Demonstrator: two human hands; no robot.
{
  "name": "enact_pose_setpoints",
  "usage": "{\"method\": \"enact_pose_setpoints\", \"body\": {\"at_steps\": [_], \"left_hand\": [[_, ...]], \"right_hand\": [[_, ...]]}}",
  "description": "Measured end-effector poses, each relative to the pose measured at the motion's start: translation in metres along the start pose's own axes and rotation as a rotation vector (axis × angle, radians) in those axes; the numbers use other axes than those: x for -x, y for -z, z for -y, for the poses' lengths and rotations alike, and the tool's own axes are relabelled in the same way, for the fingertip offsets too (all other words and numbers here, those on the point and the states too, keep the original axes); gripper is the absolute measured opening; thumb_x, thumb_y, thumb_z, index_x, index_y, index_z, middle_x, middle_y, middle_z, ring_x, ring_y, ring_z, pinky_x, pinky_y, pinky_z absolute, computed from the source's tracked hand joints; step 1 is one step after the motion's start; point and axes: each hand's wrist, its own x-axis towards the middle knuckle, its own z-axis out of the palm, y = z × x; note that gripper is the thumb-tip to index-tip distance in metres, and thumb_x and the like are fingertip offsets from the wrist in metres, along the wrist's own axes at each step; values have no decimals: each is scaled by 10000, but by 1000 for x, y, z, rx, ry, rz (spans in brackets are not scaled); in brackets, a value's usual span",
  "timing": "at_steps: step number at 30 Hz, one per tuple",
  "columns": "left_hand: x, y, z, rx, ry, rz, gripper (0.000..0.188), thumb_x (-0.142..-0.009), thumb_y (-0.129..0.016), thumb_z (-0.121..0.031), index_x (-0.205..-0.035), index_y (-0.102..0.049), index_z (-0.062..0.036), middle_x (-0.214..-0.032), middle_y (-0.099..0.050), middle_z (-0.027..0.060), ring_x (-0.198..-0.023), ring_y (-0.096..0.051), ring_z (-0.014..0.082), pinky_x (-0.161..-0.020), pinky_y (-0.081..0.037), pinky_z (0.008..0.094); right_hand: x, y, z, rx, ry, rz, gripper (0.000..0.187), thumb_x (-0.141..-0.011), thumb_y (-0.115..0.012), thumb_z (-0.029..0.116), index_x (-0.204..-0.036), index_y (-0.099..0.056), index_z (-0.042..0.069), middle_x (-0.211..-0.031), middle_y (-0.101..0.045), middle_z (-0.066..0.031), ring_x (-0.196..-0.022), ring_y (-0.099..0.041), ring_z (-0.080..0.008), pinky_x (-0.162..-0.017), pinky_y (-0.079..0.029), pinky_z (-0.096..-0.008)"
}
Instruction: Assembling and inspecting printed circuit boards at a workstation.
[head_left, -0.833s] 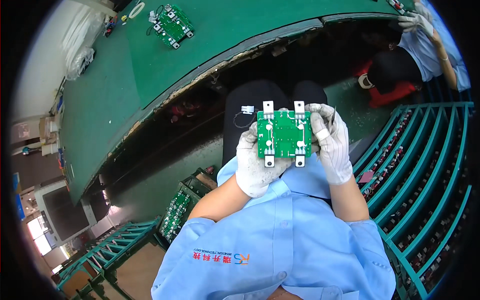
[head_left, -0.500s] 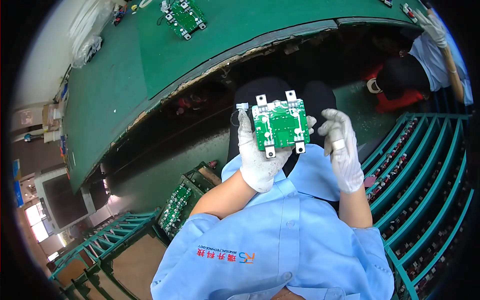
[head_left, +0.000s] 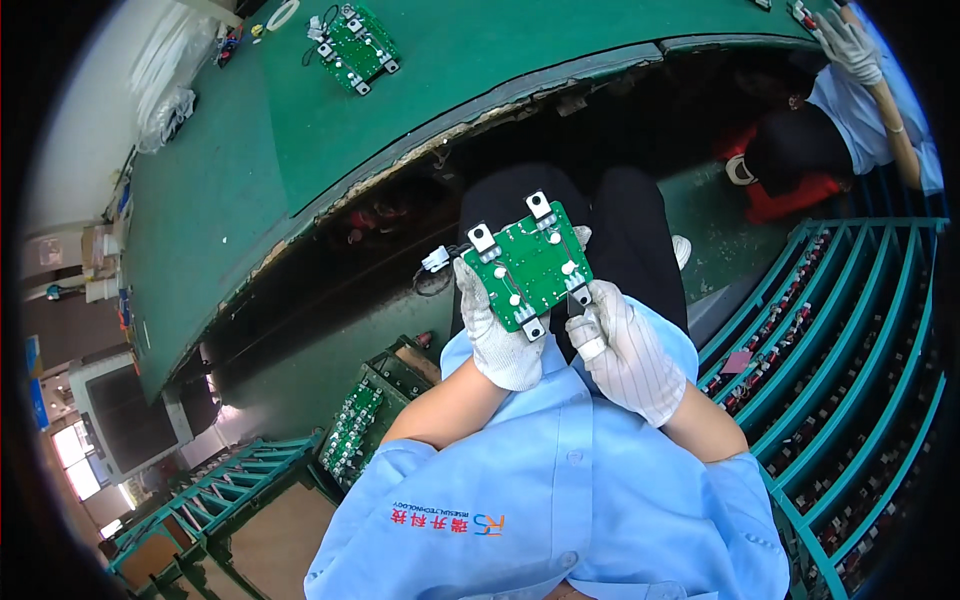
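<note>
Green rectangular circuit board with silver metal tabs (head_left: 528, 262): I see it held above the black-trousered lap (head_left: 640, 225), off the dark green worktop (head_left: 200, 230), and turned askew.
Left hand in white knitted glove (head_left: 505, 345): holding the board at its left side and from beneath.
Right hand in white striped glove (head_left: 632, 350): fingers drawn narrow at the lower right silver tab (head_left: 581, 293); I cannot tell whether they pinch it or something slim.
Change at that corner: half a second ago this hand stood apart and the board sat squarer.
Meaning for the board: I judge the work now centres on one corner, the left hand bearing the weight.
White plastic connector on black wires (head_left: 436, 259): just left of the board.
Second green circuit board (head_left: 358, 52): on the worktop, well apart.
</note>
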Motion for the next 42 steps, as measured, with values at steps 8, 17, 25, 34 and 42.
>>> {"method": "enact_pose_setpoints", "body": {"at_steps": [8, 17, 25, 34, 42], "left_hand": [[-4, 15, 0, 12, 19, 64, 830, -819, -410, -684, -1324, -422, -25, -1312, -451, 251, -1226, -437, 375, -1036, -346, 442], [-8, 13, -7, 127, 96, 47, 813, -822, -431, -656, -1264, -465, 25, -1194, -516, 293, -1102, -513, 438, -968, -409, 488], [-5, 7, -5, 188, 231, 1, 733, -822, -457, -637, -1186, -535, -6, -1095, -585, 250, -999, -571, 459, -900, -451, 542], [1, 17, -11, 2, 356, 19, 658, -815, -477, -663, -1054, -608, -65, -979, -646, 114, -890, -638, 239, -797, -529, 381], [2, 17, -9, -111, 424, -25, 819, -741, -457, -768, -1100, -567, -40, -1006, -626, 135, -905, -626, 262, -825, -513, 393]], "right_hand": [[-4, -9, -12, -20, 83, -73, 242, -860, -579, 151, -1042, -492, 17, -698, -553, -136, -579, -553, -326, -505, -432, -389], [-8, 18, -10, -105, 18, 20, 211, -884, -517, 134, -1024, -480, -20, -760, -594, -129, -596, -582, -257, -566, -473, -338], [-38, 69, -6, -15, -13, 114, 424, -835, -527, 131, -1209, -411, -30, -705, -590, -146, -624, -598, -300, -603, -469, -363], [-50, 71, 7, 320, 118, 354, 355, -863, -554, 222, -1120, -452, -1, -656, -594, -158, -597, -585, -351, -551, -446, -429], [-48, 69, -11, 288, 138, 384, 257, -866, -548, 220, -1000, -476, 13, -627, -574, -131, -605, -575, -337, -546, -445, -420]]}}
